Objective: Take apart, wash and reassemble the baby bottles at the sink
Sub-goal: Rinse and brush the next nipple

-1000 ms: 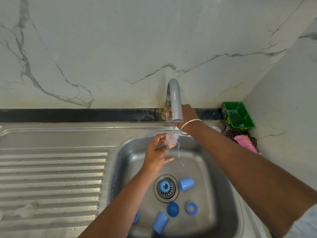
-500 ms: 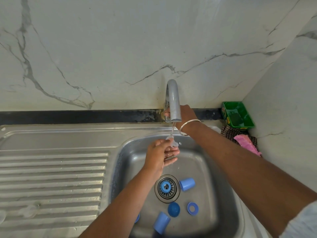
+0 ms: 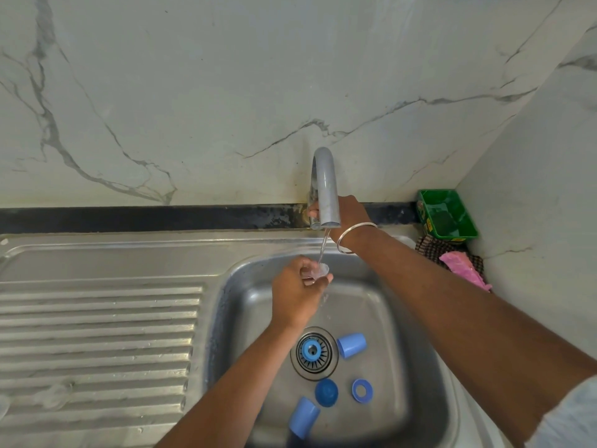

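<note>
Head view: left hand (image 3: pixel 298 294) curls its fingers around a clear teat (image 3: pixel 320 270), held under the thin stream from the tap (image 3: pixel 326 189), above the sink basin (image 3: pixel 416 350). Right hand (image 3: pixel 347 215) reaches behind the spout at the tap base; its grip is hidden, cannot tell. On the basin floor: two pale blue caps (image 3: pixel 352 345) (image 3: pixel 303 417), blue ring (image 3: pixel 362 390), blue dome (image 3: pixel 326 392), blue piece on the drain strainer (image 3: pixel 311 350).

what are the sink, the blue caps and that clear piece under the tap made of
Sink: looks like brushed stainless steel, grey with soft reflections and pressed drainer ribs.
Blue caps: probably moulded plastic, opaque, even matte colour.
Clear piece that the left hand holds in the water stream: translucent, possibly silicone; too small to be sure.
</note>
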{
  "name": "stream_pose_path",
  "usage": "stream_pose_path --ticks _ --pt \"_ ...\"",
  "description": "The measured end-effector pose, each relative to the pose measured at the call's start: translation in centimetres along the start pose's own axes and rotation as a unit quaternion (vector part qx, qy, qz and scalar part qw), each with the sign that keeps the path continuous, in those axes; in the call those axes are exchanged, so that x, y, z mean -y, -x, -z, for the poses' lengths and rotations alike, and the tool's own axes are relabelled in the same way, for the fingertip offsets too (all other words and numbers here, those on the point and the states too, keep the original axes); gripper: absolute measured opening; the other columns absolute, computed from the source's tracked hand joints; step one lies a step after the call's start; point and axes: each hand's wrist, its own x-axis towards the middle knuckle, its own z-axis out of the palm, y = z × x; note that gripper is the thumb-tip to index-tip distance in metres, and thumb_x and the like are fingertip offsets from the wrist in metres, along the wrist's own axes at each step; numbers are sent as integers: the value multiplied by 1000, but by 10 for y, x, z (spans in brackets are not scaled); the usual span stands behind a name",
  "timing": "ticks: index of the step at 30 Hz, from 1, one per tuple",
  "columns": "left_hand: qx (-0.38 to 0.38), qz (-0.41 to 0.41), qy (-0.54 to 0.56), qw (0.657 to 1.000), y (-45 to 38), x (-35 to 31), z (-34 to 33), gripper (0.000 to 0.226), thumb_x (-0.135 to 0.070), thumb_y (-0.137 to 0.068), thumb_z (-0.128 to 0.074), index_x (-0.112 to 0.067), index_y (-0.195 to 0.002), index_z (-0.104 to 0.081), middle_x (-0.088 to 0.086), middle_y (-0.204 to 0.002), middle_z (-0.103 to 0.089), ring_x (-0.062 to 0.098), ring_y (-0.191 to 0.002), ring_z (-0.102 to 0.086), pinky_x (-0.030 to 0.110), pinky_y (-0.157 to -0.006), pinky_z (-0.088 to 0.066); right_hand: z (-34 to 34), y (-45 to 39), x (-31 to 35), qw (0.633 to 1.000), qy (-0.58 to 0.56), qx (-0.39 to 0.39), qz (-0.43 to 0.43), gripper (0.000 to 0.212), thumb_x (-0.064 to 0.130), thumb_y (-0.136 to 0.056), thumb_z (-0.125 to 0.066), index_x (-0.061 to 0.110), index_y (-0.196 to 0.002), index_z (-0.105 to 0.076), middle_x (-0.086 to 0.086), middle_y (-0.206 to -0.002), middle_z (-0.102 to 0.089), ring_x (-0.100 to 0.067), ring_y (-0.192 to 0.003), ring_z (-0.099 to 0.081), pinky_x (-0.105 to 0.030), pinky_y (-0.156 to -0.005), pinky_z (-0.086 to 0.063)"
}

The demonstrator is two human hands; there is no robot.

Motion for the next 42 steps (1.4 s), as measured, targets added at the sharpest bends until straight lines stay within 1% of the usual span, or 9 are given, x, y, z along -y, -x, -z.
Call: stream_pose_path --ticks 3,6,13,20,23,26,31,35,42 --pt "-24 -44 -2 999 0 4 5 42 -19 -74 -87 -27 -107 -63 -12 -91 -73 0 -84 -68 19 -78 -55 8 10 7 1000 24 -8 2 14 19 -93 -62 7 -97 -67 -12 -90 -69 -32 -81 -66 -43 -79 -58" --pt "-25 -57 24 998 0 1 9 37 -14 -70 -90 -30 -93 -67 -15 -88 -72 -2 -81 -69 24 -79 -58 9 12 8 1000 29 -1 6 15 20 -93 -63 7 -99 -67 -12 -92 -69 -31 -82 -66 -43 -80 -58" --pt "-13 -147 -13 989 3 0 7 44 -13 -75 -86 -41 -97 -60 -14 -93 -73 4 -90 -70 27 -83 -57 13 15 9 1000 13 -2 9 17 21 -95 -59 6 -96 -67 -15 -91 -70 -33 -83 -66 -44 -80 -57" --pt "-15 -101 -43 994 -1 -4 12 32 -23 -75 -86 -31 -100 -68 -12 -90 -72 3 -84 -68 19 -80 -55 13 18 8 1000 -9 -7 16 22 25 -96 -57 5 -99 -68 -16 -92 -70 -34 -84 -66 -44 -80 -57" --pt "15 -42 -68 997 -3 -11 14 12 -30 -77 -84 -27 -80 -72 -9 -73 -72 0 -66 -66 13 -67 -50 16 21 10 1000 -24 -10 14 24 26 -95 -57 5 -96 -68 -17 -90 -70 -35 -82 -66 -45 -79 -58" --pt "38 65 14 997 -2 -15 14 35 -30 -79 -82 -6 -58 -66 9 -53 -61 11 -44 -51 21 -51 -42 18 28 13 999 -35 -17 17 25 25 -96 -56 3 -96 -68 -19 -92 -70 -37 -84 -66 -45 -79 -57" --pt "42 235 180 954 5 -26 17 24 -25 -81 -79 -3 -78 -71 5 -57 -60 10 -43 -49 20 -45 -41 24 41 17 999 -15 -34 27 23 21 -99 -53 2 -106 -65 -18 -104 -68 -36 -97 -64 -40 -85 -53" --pt "30 311 286 906 10 -26 18 31 -26 -84 -76 2 -95 -70 3 -58 -62 8 -43 -52 17 -43 -47 12 43 9 990 -122 -75 -6 12 20 -95 -58 22 -84 -63 -2 -79 -61 -27 -85 -64 -28 -72 -44" --pt "12 453 378 808 30 -3 20 32 -30 -83 -77 0 -92 -69 4 -54 -62 9 -36 -53 15 -40 -48 0 44 2 971 -224 -70 -48 22 24 -96 -55 19 -105 -74 -10 -100 -73 -29 -92 -65 -23 -77 -39"
